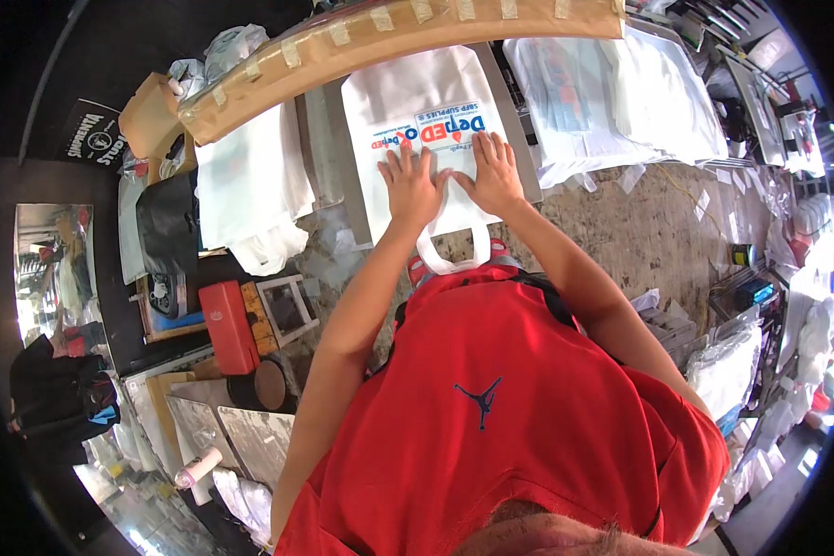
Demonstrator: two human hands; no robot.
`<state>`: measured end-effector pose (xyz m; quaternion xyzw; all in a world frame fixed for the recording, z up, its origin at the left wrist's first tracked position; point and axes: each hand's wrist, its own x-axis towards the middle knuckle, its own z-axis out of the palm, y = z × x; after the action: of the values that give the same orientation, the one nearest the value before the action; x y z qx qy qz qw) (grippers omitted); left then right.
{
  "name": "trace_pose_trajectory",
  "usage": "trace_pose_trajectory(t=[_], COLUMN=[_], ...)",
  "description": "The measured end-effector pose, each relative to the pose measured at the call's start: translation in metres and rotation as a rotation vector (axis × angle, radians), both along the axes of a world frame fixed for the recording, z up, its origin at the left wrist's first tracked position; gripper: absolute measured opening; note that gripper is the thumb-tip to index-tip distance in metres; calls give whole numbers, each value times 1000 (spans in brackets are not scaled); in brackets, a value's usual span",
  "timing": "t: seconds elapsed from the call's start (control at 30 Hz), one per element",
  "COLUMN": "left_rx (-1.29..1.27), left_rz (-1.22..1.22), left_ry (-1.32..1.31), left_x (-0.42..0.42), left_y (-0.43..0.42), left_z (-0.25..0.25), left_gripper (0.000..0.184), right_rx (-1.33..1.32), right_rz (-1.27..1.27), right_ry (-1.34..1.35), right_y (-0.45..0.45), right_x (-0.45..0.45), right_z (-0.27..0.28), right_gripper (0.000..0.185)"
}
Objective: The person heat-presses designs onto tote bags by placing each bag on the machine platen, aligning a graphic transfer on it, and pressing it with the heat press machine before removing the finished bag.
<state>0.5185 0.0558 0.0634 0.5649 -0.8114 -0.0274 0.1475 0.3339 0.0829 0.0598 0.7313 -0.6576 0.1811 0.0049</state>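
A white tote bag (417,88) with blue and red print lies flat on a grey board (519,139), its handle loop hanging toward my body. My left hand (413,187) rests on the bag's left part, fingers spread just below the print. On the right part, my right hand (493,176) lies flat with its fingers apart at the print's edge. The two thumbs come close together between the hands. Neither hand is closed around anything.
Beyond the bag runs a long taped cardboard piece (343,56). White bags (255,176) are stacked at the left, and more white bags (621,102) lie at the right. A red case (228,326) is at lower left. Paper scraps dot the worn floor (621,241).
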Motion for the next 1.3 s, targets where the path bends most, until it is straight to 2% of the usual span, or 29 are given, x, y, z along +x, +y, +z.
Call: trace_pose_trajectory(t=[0.07,0.13,0.17,0.2,0.27,0.4,0.5,0.57,0.6,0.7,0.73,0.8,0.87,0.93,1.03,1.3], left_rx=[6,159,105,102,263,241,271,255,256,234,214,194,50,-12,-71,-30], left_rz=[-3,-15,-22,-22,57,60,65,47,46,31,33,28,-45,-44,-20,32], left_ry=[-5,116,211,214,128,-29,-67,-39,-38,-16,-18,-19,8,36,77,62], left_x=[-2,-6,-8,-13,-24,-33,-33,-32,-31,-30,-31,-31,-28,-28,-30,-36], left_y=[-11,-28,-34,-38,-43,-47,-48,-47,-47,-43,-42,-41,-40,-37,-35,-28], left_z=[5,5,0,6,21,9,4,5,5,3,3,0,-12,-23,-33,-25], left_gripper=[57,44,39,39,44,50,55,54,54,54,53,52,50,51,51,58], right_rx=[59,72,86,83,15,-37,-132,-178,-177,-256,-256,-165,34,59,58,21], right_rz=[-1,2,0,0,-3,-4,-67,-220,-221,-176,-181,34,45,-16,-22,21], right_ry=[34,32,30,32,29,1,-168,-512,-511,-378,-377,-233,-134,-102,-100,-106], right_y=[0,-2,-2,-3,0,3,6,2,2,6,6,4,14,20,19,19], right_x=[1,1,1,1,2,4,2,-10,-19,-39,-39,-32,-10,-3,-3,-7], right_z=[5,7,8,7,1,-4,-11,-19,-19,-3,-3,-2,5,-4,-11,-12], right_gripper=[84,85,85,85,85,84,75,62,62,46,46,45,61,71,75,75])
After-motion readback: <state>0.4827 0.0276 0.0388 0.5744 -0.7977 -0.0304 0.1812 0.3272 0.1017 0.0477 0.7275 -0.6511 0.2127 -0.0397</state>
